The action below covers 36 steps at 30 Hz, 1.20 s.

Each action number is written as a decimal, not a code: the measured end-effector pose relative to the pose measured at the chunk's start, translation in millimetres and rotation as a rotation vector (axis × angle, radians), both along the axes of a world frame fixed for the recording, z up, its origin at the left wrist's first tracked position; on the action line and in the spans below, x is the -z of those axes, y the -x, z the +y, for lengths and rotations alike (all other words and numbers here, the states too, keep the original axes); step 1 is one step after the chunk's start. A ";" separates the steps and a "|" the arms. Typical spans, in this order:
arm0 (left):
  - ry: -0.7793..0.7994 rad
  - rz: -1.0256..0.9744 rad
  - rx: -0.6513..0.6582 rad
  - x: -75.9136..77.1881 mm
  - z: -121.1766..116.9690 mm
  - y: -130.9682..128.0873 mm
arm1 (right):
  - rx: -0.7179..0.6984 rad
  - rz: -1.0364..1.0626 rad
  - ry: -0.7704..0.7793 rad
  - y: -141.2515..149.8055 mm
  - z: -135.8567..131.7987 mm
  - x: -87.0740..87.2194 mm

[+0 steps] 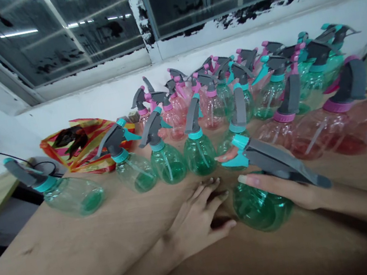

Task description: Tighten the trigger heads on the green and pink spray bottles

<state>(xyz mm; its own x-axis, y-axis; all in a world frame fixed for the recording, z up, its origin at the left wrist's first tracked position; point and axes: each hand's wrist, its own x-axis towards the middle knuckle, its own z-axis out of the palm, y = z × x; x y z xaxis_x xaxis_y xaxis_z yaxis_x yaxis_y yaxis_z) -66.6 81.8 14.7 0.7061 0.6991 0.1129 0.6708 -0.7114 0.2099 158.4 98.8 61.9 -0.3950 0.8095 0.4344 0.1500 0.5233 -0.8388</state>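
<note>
My right hand (281, 189) grips a green spray bottle (261, 206) round its neck, just under the grey and turquoise trigger head. The bottle is tilted, with its nozzle towards the upper left. Part of the neck is hidden by my fingers. Close to the left of this bottle, my left hand (202, 214) lies low over the table with fingers spread and nothing in it. Beyond my hands stand several more green spray bottles in a row, among them one with its grey lever facing me (200, 153).
Pink spray bottles (285, 131) stand at the right, and more pink and green ones crowd the back by the wall. A red and yellow plastic bag (96, 124) lies behind the row. One green bottle (73, 195) stands apart near the wooden table's (50, 265) left edge.
</note>
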 end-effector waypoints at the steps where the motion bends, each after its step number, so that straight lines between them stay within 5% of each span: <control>1: 0.004 -0.002 0.000 0.4 -0.1 0.1 | -0.004 0.001 0.011 0.1 0.1 0.1; 36: 0.065 -0.081 -0.038 4.6 3.7 4.7 | 0.031 0.007 -0.007 0.1 -0.2 3.4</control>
